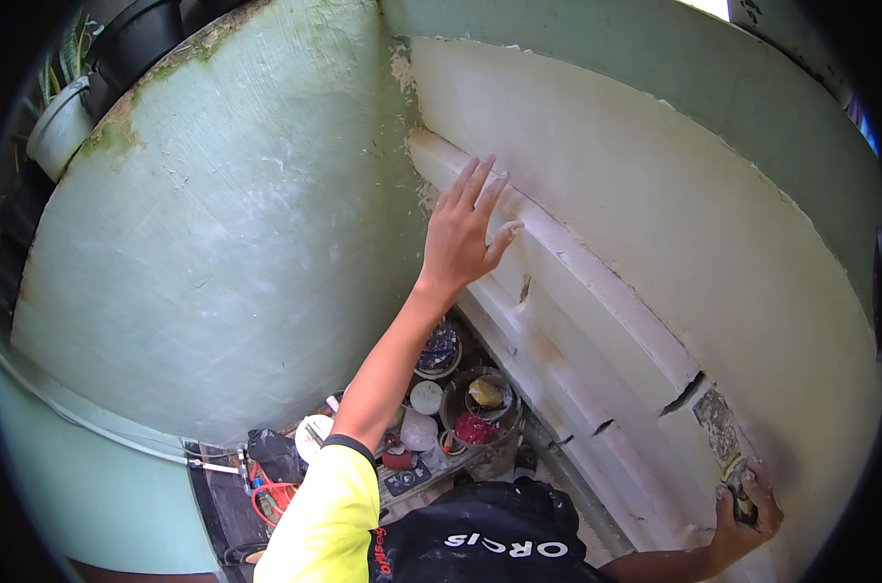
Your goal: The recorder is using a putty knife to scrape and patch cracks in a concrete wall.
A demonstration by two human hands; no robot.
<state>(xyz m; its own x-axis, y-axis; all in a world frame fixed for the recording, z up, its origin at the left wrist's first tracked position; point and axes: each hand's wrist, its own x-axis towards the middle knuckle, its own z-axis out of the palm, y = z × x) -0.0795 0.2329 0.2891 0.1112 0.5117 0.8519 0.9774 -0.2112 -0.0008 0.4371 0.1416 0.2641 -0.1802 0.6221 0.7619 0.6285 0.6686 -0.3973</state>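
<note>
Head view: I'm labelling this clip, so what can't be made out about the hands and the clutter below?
- Right hand: its tool is mostly hidden by the fingers; kind unclear.
- Left hand: palm faces the white ledge; contact beneath is hidden.
- Containers on the floor: too small, partly behind the forearm.

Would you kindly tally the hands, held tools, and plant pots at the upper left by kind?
Hands: 2, left hand on the moulding, right hand gripping a tool
Held tools: 1
Plant pots: 2, dark pot, pale pot
Total: 5
</note>
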